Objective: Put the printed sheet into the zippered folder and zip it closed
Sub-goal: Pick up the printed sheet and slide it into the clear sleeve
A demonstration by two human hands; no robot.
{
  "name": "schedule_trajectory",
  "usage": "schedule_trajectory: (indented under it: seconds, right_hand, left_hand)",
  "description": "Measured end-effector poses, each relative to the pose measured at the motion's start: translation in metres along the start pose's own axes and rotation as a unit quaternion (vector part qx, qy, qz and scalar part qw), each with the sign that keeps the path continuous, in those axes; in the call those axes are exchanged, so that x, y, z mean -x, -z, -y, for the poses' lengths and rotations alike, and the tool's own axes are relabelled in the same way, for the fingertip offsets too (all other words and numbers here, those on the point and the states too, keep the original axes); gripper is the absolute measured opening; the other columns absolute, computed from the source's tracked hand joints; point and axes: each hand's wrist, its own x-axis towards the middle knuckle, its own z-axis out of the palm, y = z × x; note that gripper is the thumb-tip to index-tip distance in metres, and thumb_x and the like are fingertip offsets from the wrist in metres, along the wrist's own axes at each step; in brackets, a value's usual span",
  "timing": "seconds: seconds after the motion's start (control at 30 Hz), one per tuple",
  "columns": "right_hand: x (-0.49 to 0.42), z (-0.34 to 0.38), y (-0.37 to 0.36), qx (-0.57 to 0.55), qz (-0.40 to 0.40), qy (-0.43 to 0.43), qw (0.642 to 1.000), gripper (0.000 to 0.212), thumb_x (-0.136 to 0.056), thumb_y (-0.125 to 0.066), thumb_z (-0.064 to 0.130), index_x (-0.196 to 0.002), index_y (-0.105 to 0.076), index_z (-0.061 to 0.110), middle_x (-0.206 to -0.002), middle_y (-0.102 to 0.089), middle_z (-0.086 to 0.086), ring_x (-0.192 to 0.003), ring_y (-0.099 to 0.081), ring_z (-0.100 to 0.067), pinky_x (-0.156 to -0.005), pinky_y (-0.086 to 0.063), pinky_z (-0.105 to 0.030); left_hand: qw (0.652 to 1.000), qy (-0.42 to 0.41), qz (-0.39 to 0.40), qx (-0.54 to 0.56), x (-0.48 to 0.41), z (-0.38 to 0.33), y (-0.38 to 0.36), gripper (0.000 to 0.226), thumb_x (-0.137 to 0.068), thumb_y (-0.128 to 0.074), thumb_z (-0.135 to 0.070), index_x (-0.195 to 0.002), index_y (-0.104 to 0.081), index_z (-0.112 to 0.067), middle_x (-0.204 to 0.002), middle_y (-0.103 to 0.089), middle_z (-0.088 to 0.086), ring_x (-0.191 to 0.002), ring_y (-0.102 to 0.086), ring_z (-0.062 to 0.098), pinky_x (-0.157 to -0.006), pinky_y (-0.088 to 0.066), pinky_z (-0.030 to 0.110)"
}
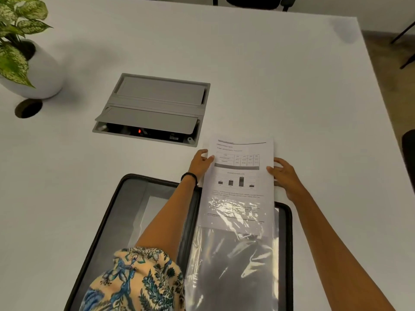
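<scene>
The zippered folder [125,198] lies open flat on the white table, black-edged with grey lining. A clear plastic sleeve [229,265] rests on its right half. The printed sheet [240,176], with a table and a bar chart, is partly slid into the sleeve's top; its upper half sticks out past the folder's far edge. My left hand [201,163] pinches the sheet's left edge. My right hand [285,173] holds its right edge with the fingers curled behind it.
A grey cable box [155,102] is sunk into the table beyond the folder, its near flap raised. A potted plant [20,55] and a round cable hole [28,108] are at the far left. Chair legs stand past the table's far and right edges.
</scene>
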Motion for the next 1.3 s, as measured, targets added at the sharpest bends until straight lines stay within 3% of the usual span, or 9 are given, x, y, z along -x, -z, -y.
schedule_trajectory:
  seconds: [0.1, 0.27, 0.37, 0.43, 0.47, 0.57, 0.7, 1.0, 1.3]
  right_hand:
    - [-0.008, 0.012, -0.005, 0.05, -0.034, 0.038, 0.997, 0.054, -0.091, -0.056, 0.011, -0.138, -0.03, 0.018, -0.129, -0.053, -0.021, -0.104, -0.055, -0.027, -0.082, -0.05, -0.037]
    - [-0.017, 0.032, -0.01, 0.166, -0.078, 0.122, 0.975, 0.064, -0.093, -0.05, 0.006, -0.145, -0.016, 0.023, -0.139, -0.043, -0.021, -0.122, -0.046, -0.032, -0.102, -0.04, -0.041]
    - [-0.019, 0.041, -0.008, 0.216, -0.07, 0.169, 0.959, 0.066, -0.093, -0.046, -0.002, -0.146, -0.013, 0.018, -0.14, -0.045, -0.017, -0.121, -0.047, -0.026, -0.1, -0.039, -0.032]
    - [-0.019, 0.046, -0.007, 0.226, -0.068, 0.189, 0.953, 0.066, -0.092, -0.044, -0.006, -0.146, -0.014, 0.018, -0.136, -0.048, -0.017, -0.116, -0.051, -0.025, -0.094, -0.04, -0.028]
    - [-0.019, 0.047, -0.006, 0.234, -0.065, 0.197, 0.95, 0.065, -0.092, -0.043, -0.007, -0.146, -0.016, 0.017, -0.133, -0.05, -0.018, -0.115, -0.052, -0.027, -0.093, -0.042, -0.03]
    - [-0.018, 0.047, -0.005, 0.273, -0.062, 0.217, 0.935, 0.058, -0.092, -0.042, -0.008, -0.143, -0.025, 0.014, -0.129, -0.052, -0.02, -0.114, -0.053, -0.032, -0.092, -0.045, -0.033]
    - [-0.017, 0.042, -0.005, 0.29, -0.063, 0.215, 0.93, 0.049, -0.092, -0.042, -0.008, -0.138, -0.035, 0.007, -0.133, -0.05, -0.02, -0.118, -0.05, -0.033, -0.089, -0.038, -0.025]
    - [-0.007, 0.025, -0.003, 0.269, -0.069, 0.202, 0.939, 0.042, -0.09, -0.048, -0.006, -0.128, -0.043, 0.009, -0.114, -0.059, -0.02, -0.09, -0.053, -0.02, -0.073, -0.043, -0.026]
    - [0.0, 0.001, -0.003, 0.256, -0.074, 0.157, 0.951, 0.034, -0.088, -0.051, -0.008, -0.119, -0.055, 0.003, -0.122, -0.059, -0.018, -0.098, -0.054, -0.024, -0.08, -0.041, -0.026]
  left_hand:
    - [0.999, -0.033, -0.02, -0.035, -0.004, -0.009, -0.004, 0.052, -0.096, -0.051, -0.026, -0.141, -0.031, -0.011, -0.11, -0.052, 0.019, -0.102, -0.052, 0.028, -0.092, -0.041, 0.03]
    - [0.99, -0.136, -0.034, -0.025, -0.003, -0.032, -0.008, 0.068, -0.099, -0.044, -0.025, -0.15, -0.002, -0.014, -0.136, -0.05, 0.022, -0.123, -0.052, 0.034, -0.108, -0.042, 0.047]
    - [0.98, -0.187, -0.018, -0.059, -0.009, -0.043, -0.005, 0.067, -0.099, -0.042, -0.015, -0.15, 0.002, -0.014, -0.143, -0.043, 0.011, -0.126, -0.048, 0.022, -0.108, -0.04, 0.037]
    - [0.967, -0.225, -0.024, -0.118, -0.012, -0.049, -0.003, 0.068, -0.096, -0.043, -0.004, -0.15, -0.002, -0.015, -0.113, -0.054, -0.006, -0.095, -0.053, 0.001, -0.089, -0.046, 0.022]
    - [0.961, -0.235, -0.028, -0.143, -0.013, -0.052, -0.002, 0.069, -0.094, -0.043, 0.0, -0.15, -0.006, -0.016, -0.109, -0.055, -0.005, -0.086, -0.054, 0.004, -0.086, -0.048, 0.023]
    - [0.94, -0.265, -0.024, -0.215, -0.014, -0.055, -0.002, 0.058, -0.094, -0.045, 0.0, -0.146, -0.026, -0.017, -0.143, -0.043, 0.014, -0.127, -0.047, 0.026, -0.107, -0.04, 0.038]
    - [0.915, -0.288, -0.052, -0.279, -0.012, -0.05, -0.004, 0.041, -0.095, -0.045, -0.004, -0.134, -0.047, -0.014, -0.122, -0.051, 0.016, -0.106, -0.057, 0.029, -0.088, -0.043, 0.023]
    - [0.927, -0.28, -0.062, -0.242, 0.002, -0.024, -0.005, 0.036, -0.093, -0.047, -0.002, -0.127, -0.052, -0.015, -0.124, -0.052, 0.012, -0.109, -0.056, 0.024, -0.083, -0.039, 0.016]
    - [0.94, -0.224, -0.019, -0.259, 0.011, 0.004, -0.004, 0.037, -0.092, -0.049, -0.005, -0.127, -0.051, -0.018, -0.123, -0.052, 0.012, -0.114, -0.052, 0.024, -0.089, -0.033, 0.019]
